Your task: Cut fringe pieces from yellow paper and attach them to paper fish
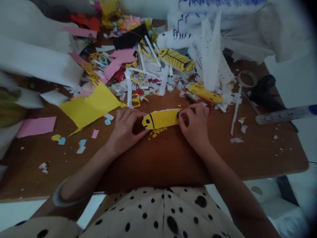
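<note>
Head view of a paper-craft bench. A yellow paper fish [160,119] lies flat on the brown table [173,158], just in front of the person, and is held at both ends. The left hand [126,129] rests on the table with its fingers closed over the head end, beside the drawn eye and black stripe. The right hand [194,124] pinches the tail end between thumb and fingertips; something small and dark shows at that pinch, too small to name. Small yellow scraps [157,131] lie touching the fish's lower edge.

Step in hand, as judged: fine work on the tail edge of the fish, the left hand acting as a steadying clamp. The next move calls for the left hand to hold the paper still while the right works only at the edge, with light pressure so the thin paper does not crease or tear.

Behind the hands lie a sheet of yellow paper [90,105], a striped yellow fish [176,60], a heap of mixed paper cuttings [143,79], a roll of tape [247,78] and black scissors [264,91].

Hidden or unclear: the left palm covers part of the head end; the tail tip sits under the right fingertips; a blurred white object [287,114] runs off the right edge; the frame corners are dark.
</note>
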Motion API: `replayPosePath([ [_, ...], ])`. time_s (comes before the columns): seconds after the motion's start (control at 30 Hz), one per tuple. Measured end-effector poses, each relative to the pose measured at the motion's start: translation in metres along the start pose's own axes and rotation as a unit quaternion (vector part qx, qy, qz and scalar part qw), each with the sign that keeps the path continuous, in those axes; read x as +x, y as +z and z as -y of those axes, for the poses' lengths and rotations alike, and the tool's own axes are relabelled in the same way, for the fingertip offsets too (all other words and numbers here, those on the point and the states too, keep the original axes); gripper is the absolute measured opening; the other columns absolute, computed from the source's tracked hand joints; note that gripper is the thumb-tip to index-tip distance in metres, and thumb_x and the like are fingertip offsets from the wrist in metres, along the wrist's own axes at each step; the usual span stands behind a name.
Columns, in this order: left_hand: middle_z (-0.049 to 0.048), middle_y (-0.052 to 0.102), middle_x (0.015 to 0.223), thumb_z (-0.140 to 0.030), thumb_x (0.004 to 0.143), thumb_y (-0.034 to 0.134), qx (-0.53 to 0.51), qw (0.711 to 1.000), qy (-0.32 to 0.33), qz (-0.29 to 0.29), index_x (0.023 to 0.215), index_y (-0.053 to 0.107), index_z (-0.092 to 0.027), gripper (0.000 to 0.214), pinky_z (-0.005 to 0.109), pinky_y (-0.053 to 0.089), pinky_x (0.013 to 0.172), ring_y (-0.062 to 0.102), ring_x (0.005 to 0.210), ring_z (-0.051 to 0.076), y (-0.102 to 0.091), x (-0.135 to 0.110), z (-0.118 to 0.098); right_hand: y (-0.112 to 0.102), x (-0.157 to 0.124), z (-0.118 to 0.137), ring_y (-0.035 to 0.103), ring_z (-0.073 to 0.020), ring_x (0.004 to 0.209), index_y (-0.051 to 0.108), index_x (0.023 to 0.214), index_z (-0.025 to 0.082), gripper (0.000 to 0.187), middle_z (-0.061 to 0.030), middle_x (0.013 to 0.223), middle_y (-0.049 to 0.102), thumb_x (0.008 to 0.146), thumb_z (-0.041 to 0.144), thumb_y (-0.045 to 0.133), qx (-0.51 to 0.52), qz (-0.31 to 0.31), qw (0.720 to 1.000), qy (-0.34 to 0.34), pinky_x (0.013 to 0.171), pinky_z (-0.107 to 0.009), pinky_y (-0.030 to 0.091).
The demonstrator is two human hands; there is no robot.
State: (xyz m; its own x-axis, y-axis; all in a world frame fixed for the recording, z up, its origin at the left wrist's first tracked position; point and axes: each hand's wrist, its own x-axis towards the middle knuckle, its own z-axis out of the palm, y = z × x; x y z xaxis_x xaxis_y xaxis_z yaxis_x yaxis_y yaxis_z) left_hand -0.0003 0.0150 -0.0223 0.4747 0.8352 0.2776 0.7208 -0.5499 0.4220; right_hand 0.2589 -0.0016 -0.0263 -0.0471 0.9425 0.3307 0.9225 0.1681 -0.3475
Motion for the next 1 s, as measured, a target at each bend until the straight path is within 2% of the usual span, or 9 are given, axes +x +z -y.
replayPosePath([
  [0.33,0.0067,0.064,0.117,-0.032,0.087,0.068,0.021,1.000,-0.001,-0.005,0.122,0.052,-0.023,0.039,0.042,0.042,0.094,0.056,0.110,0.028,-0.0030,-0.0018,0.0011,-0.0019,0.0034,-0.0069,0.050,-0.0296,0.102,0.060,0.088,0.021,0.004,-0.0130,0.103,0.053,0.088,0.024,0.057,0.040,-0.028,0.999,0.020,0.095,-0.051,0.040],
  [0.6,0.0075,0.062,0.117,-0.034,0.088,0.067,0.011,1.000,0.006,-0.007,0.122,0.054,-0.024,0.038,0.043,0.043,0.094,0.057,0.109,0.028,-0.0025,-0.0029,-0.0022,-0.0008,0.0045,-0.0033,0.049,-0.0305,0.106,0.059,0.088,0.021,0.003,-0.0129,0.103,0.054,0.088,0.022,0.057,0.046,-0.024,0.998,0.022,0.098,-0.053,0.038],
  [1.0,0.0071,0.063,0.117,-0.033,0.088,0.067,0.024,1.000,0.014,-0.006,0.122,0.052,-0.024,0.039,0.042,0.042,0.095,0.057,0.109,0.027,-0.0029,-0.0036,-0.0033,0.0009,0.0048,0.0019,0.050,-0.0288,0.100,0.060,0.088,0.020,0.004,-0.0114,0.101,0.054,0.088,0.023,0.056,0.031,-0.020,0.999,0.007,0.094,-0.049,0.040],
])
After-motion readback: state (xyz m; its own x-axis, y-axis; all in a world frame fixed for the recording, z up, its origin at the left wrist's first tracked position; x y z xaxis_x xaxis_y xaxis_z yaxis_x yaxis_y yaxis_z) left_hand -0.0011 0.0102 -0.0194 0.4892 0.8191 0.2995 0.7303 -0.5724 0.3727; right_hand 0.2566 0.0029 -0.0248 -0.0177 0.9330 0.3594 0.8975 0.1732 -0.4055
